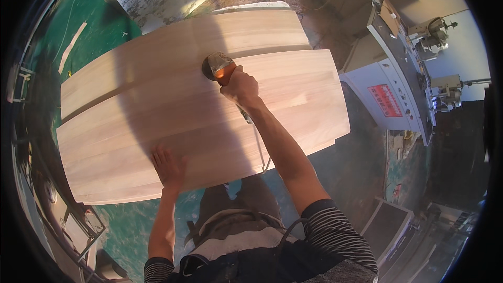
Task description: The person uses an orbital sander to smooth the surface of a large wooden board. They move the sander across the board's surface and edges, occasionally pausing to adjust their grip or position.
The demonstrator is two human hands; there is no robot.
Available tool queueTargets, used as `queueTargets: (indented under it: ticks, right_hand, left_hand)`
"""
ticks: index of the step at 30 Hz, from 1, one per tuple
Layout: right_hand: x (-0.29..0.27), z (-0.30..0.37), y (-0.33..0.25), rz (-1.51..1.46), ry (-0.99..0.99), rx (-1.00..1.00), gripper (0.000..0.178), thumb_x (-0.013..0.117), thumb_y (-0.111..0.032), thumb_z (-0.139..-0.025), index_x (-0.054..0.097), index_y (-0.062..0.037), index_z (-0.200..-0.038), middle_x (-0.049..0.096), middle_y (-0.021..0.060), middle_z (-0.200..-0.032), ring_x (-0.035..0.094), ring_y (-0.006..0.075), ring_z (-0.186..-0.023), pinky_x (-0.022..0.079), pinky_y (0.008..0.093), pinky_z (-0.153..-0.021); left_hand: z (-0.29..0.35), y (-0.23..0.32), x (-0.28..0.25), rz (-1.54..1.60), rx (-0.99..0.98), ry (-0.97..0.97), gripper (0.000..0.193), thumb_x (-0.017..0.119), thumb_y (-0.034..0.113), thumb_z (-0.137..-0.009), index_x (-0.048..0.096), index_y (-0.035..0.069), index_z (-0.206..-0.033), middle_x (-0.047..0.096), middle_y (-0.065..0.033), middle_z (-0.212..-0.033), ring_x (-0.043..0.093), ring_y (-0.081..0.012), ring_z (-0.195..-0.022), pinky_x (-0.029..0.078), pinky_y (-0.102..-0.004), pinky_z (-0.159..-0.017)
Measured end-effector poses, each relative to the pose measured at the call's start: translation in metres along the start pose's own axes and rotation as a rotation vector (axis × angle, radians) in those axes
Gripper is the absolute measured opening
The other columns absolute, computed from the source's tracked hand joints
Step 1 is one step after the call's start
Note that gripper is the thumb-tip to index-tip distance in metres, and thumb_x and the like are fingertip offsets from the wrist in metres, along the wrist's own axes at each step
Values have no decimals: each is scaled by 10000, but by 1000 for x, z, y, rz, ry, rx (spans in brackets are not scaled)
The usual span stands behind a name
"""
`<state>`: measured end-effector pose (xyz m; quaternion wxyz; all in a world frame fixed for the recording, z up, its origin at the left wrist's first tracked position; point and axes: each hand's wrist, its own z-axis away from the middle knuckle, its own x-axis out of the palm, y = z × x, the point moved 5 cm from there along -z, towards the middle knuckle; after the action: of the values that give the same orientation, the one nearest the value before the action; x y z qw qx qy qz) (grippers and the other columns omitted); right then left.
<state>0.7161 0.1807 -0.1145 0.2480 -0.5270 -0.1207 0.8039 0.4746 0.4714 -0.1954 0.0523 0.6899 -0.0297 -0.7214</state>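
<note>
An orange power sander (219, 68) sits on the upper middle of a pale wooden panel (157, 120), gripped by the right hand (240, 88). The left hand (168, 166) lies open and flat near the panel's closer edge. A second panel (251, 29) seems to lie underneath, beside a white machine (387, 99).

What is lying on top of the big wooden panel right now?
On the wooden panel: an orange power sander gripped by the right hand, its cord trailing back, and the left hand pressed flat near the front edge. The sander's pad is hidden underneath its body.
</note>
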Motion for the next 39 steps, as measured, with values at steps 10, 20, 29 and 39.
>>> queueTargets:
  ticks: [10,20,29,39]
  right_hand:
    - [-120,-62,205,40,219,232,740,796,-389,-716,516,54,-1238,708,231,-1121,689,357,-1103,534,411,-963]
    - [-208,-83,325,16,284,412,794,777,-394,-699,500,56,-1291,702,204,-1166,685,335,-1129,541,405,-971]
    - [-230,-71,377,-40,335,541,781,773,-361,-692,472,54,-1281,698,194,-1183,687,344,-1128,544,394,-972]
    - [-160,12,338,15,315,429,758,762,-398,-709,482,86,-1221,707,237,-1093,705,374,-1051,553,419,-927]
  left_hand:
    - [4,16,-2,175,29,143,896,742,333,-866,271,10,-1556,309,-246,-1559,277,-471,-1452,248,-589,-1190]
    - [8,15,7,122,87,158,897,503,626,-990,290,-44,-1548,313,-289,-1543,269,-509,-1441,215,-601,-1193]
    - [15,9,19,34,110,155,867,469,615,-1004,314,-48,-1541,296,-283,-1563,251,-515,-1453,200,-613,-1202]
    - [9,30,0,8,109,125,740,648,402,-923,389,-50,-1449,364,-239,-1475,323,-477,-1387,256,-594,-1171]
